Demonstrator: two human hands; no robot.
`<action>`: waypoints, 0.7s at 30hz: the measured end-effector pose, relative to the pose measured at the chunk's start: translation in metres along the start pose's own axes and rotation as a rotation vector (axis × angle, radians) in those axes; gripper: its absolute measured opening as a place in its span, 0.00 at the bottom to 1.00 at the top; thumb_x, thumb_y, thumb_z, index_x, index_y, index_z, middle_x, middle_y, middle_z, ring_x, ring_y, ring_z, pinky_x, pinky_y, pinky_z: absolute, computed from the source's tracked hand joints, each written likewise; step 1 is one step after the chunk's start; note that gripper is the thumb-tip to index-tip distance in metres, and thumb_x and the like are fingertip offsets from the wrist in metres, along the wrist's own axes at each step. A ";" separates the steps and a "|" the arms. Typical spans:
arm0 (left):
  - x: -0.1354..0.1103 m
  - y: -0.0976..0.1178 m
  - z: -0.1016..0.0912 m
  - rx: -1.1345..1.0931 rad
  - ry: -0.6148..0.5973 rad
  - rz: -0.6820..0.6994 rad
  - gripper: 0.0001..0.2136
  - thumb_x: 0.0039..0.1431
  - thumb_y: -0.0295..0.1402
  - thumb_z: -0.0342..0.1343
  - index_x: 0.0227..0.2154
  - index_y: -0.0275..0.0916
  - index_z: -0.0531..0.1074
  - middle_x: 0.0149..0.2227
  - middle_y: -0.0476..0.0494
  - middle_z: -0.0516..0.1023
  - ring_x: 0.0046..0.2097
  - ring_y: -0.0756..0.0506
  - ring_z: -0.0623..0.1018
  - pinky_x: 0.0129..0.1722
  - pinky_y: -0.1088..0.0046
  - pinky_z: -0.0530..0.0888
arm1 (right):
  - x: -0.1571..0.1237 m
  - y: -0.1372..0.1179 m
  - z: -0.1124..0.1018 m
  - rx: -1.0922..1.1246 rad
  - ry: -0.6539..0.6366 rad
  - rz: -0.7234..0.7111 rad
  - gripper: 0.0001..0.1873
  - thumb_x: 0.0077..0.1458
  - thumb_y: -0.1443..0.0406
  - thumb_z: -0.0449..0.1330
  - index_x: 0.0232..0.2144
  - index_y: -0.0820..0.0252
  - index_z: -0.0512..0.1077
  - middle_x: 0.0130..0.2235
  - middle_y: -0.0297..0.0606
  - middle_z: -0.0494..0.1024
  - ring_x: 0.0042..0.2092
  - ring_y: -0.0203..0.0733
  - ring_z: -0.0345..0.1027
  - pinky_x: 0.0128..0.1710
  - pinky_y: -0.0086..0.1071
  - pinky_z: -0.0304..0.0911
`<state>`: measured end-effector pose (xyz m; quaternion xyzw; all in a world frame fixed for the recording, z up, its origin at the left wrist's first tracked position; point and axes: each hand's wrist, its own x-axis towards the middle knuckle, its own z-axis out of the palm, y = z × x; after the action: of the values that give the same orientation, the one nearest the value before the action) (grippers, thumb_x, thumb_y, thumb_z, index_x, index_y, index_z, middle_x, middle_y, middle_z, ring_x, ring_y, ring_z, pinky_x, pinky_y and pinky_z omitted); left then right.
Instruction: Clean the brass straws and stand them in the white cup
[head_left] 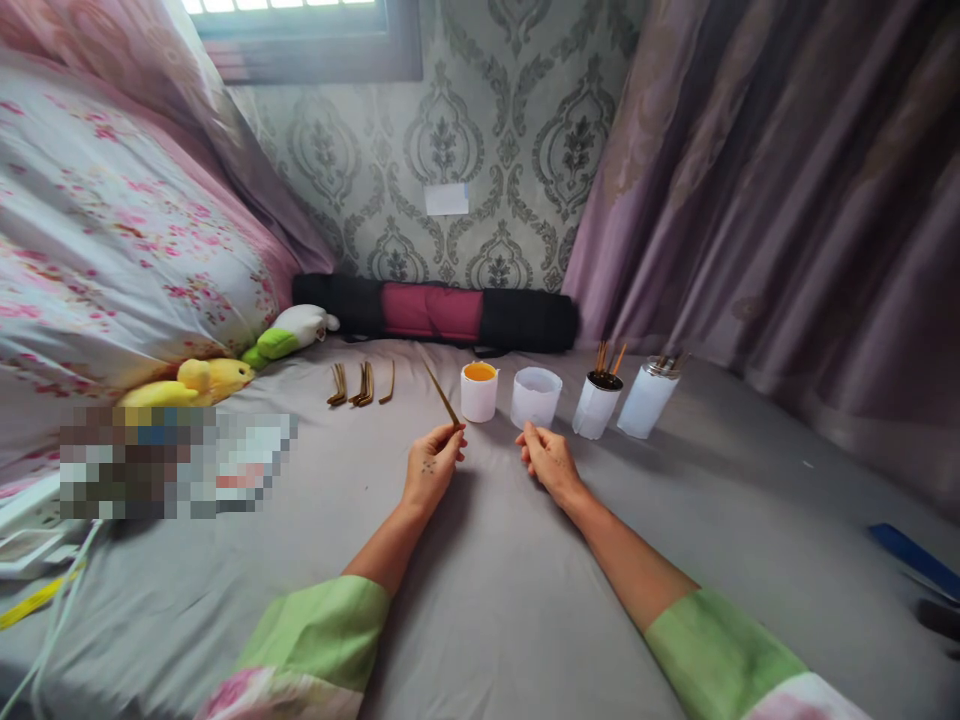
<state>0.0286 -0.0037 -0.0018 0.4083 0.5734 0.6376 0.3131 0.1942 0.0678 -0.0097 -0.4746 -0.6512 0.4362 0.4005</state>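
My left hand [433,465] pinches one end of a thin golden-brown stick [442,390], which slants up and away to the left. Closed with its thumb against the curled fingers, my right hand [553,465] is just in front of a translucent white cup [535,395]; anything inside its grip is hidden. A white cup with orange contents [478,402] stands between the two hands, further back. To the left lie brown sticks with bent ends: a bundle [337,385], a second bundle [364,385] and a single stick [388,383].
Two white containers, a dark-topped one [594,412] and a tilted-looking one [646,405], hold thin sticks on the right. A black and maroon roll [433,311] lies along the wall. Plush toys [289,335], a power strip [34,520] and a blue object [911,555] edge the grey sheet.
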 end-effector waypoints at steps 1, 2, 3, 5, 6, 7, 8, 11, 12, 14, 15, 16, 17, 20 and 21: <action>0.000 -0.001 0.000 0.027 -0.001 0.018 0.14 0.47 0.36 0.55 0.36 0.33 0.74 0.25 0.46 0.73 0.23 0.52 0.70 0.21 0.79 0.65 | 0.000 0.001 0.000 0.005 0.000 -0.003 0.26 0.51 0.47 0.46 0.25 0.63 0.68 0.19 0.31 0.65 0.15 0.28 0.55 0.13 0.22 0.50; 0.000 -0.003 0.000 0.053 -0.004 0.037 0.14 0.48 0.36 0.55 0.36 0.34 0.75 0.25 0.46 0.73 0.24 0.52 0.70 0.22 0.78 0.66 | 0.000 0.001 0.000 0.011 0.001 -0.007 0.26 0.51 0.47 0.46 0.26 0.63 0.68 0.19 0.31 0.65 0.15 0.28 0.55 0.13 0.22 0.49; 0.000 -0.004 0.000 0.079 -0.008 0.060 0.13 0.49 0.35 0.54 0.36 0.34 0.75 0.25 0.46 0.73 0.24 0.52 0.71 0.24 0.78 0.67 | 0.000 0.001 0.000 0.015 0.003 -0.011 0.26 0.51 0.47 0.46 0.26 0.63 0.69 0.19 0.31 0.65 0.15 0.27 0.55 0.13 0.22 0.49; -0.001 -0.006 0.000 0.143 -0.016 0.118 0.12 0.50 0.34 0.53 0.36 0.35 0.75 0.26 0.46 0.74 0.26 0.51 0.71 0.27 0.77 0.68 | 0.000 0.001 0.000 0.025 0.003 -0.017 0.26 0.51 0.47 0.47 0.26 0.64 0.69 0.19 0.31 0.65 0.15 0.27 0.55 0.12 0.21 0.49; -0.002 -0.007 0.000 0.183 -0.021 0.155 0.12 0.51 0.34 0.52 0.37 0.35 0.75 0.27 0.45 0.74 0.26 0.51 0.71 0.28 0.77 0.68 | 0.000 0.000 0.000 0.032 0.000 -0.020 0.25 0.51 0.47 0.47 0.26 0.64 0.69 0.19 0.31 0.65 0.15 0.27 0.55 0.12 0.21 0.49; -0.003 -0.007 -0.001 0.228 -0.029 0.196 0.12 0.52 0.34 0.52 0.37 0.36 0.75 0.28 0.45 0.74 0.27 0.51 0.71 0.29 0.76 0.69 | 0.000 0.000 0.000 0.042 -0.003 -0.024 0.25 0.50 0.47 0.47 0.26 0.64 0.68 0.18 0.31 0.65 0.15 0.27 0.55 0.12 0.21 0.48; -0.004 -0.007 -0.001 0.273 -0.035 0.238 0.12 0.53 0.34 0.51 0.38 0.36 0.74 0.29 0.45 0.74 0.28 0.51 0.71 0.30 0.76 0.69 | -0.001 -0.001 0.001 0.054 -0.006 -0.027 0.25 0.50 0.47 0.47 0.26 0.63 0.68 0.18 0.31 0.65 0.15 0.27 0.54 0.12 0.21 0.48; -0.006 -0.005 -0.002 0.396 -0.048 0.351 0.12 0.55 0.34 0.49 0.38 0.37 0.74 0.31 0.45 0.74 0.30 0.51 0.71 0.32 0.75 0.68 | -0.002 -0.005 0.001 0.089 -0.019 -0.030 0.24 0.50 0.47 0.49 0.25 0.63 0.68 0.18 0.30 0.64 0.15 0.27 0.54 0.12 0.21 0.48; -0.006 -0.004 -0.002 0.427 -0.045 0.380 0.12 0.56 0.34 0.48 0.39 0.37 0.74 0.31 0.45 0.74 0.30 0.51 0.70 0.33 0.76 0.67 | -0.002 -0.005 0.002 0.098 -0.023 -0.030 0.24 0.50 0.47 0.49 0.25 0.63 0.68 0.18 0.30 0.64 0.15 0.27 0.54 0.12 0.21 0.48; -0.007 -0.004 -0.001 0.478 -0.040 0.426 0.12 0.57 0.34 0.47 0.39 0.38 0.74 0.31 0.45 0.73 0.30 0.51 0.70 0.33 0.76 0.67 | -0.002 -0.006 0.002 0.111 -0.028 -0.030 0.24 0.49 0.47 0.49 0.25 0.63 0.68 0.18 0.30 0.64 0.15 0.27 0.54 0.12 0.21 0.48; -0.007 -0.003 -0.001 0.499 -0.040 0.444 0.12 0.58 0.33 0.47 0.39 0.38 0.73 0.31 0.45 0.73 0.30 0.51 0.70 0.33 0.76 0.67 | -0.002 -0.006 0.002 0.118 -0.029 -0.031 0.24 0.49 0.47 0.49 0.25 0.63 0.68 0.18 0.30 0.64 0.15 0.27 0.54 0.12 0.22 0.48; -0.007 -0.003 -0.001 0.519 -0.041 0.460 0.12 0.58 0.33 0.46 0.39 0.38 0.73 0.31 0.45 0.73 0.30 0.51 0.70 0.33 0.76 0.66 | -0.002 -0.006 0.002 0.124 -0.029 -0.032 0.24 0.49 0.47 0.50 0.25 0.63 0.68 0.18 0.29 0.64 0.15 0.27 0.54 0.12 0.22 0.48; -0.007 -0.003 -0.001 0.541 -0.043 0.473 0.12 0.58 0.33 0.46 0.39 0.38 0.73 0.32 0.45 0.73 0.30 0.51 0.70 0.33 0.77 0.66 | -0.002 -0.006 0.002 0.130 -0.030 -0.033 0.24 0.49 0.47 0.50 0.25 0.62 0.68 0.18 0.29 0.64 0.15 0.27 0.54 0.12 0.22 0.48; -0.008 -0.004 -0.001 0.606 -0.046 0.492 0.13 0.59 0.33 0.44 0.40 0.39 0.73 0.33 0.45 0.73 0.31 0.52 0.70 0.32 0.77 0.66 | -0.002 -0.005 0.002 0.141 -0.032 -0.035 0.24 0.49 0.47 0.50 0.26 0.62 0.68 0.18 0.29 0.64 0.15 0.27 0.54 0.13 0.22 0.49; -0.009 -0.004 -0.001 0.627 -0.048 0.494 0.13 0.59 0.33 0.44 0.40 0.39 0.72 0.33 0.45 0.73 0.31 0.51 0.70 0.32 0.78 0.66 | -0.002 -0.005 0.002 0.143 -0.035 -0.036 0.24 0.49 0.47 0.50 0.26 0.62 0.68 0.18 0.29 0.64 0.15 0.27 0.54 0.12 0.22 0.49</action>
<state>0.0313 -0.0116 -0.0067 0.6245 0.6172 0.4780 0.0242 0.1915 0.0641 -0.0053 -0.4252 -0.6336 0.4825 0.4300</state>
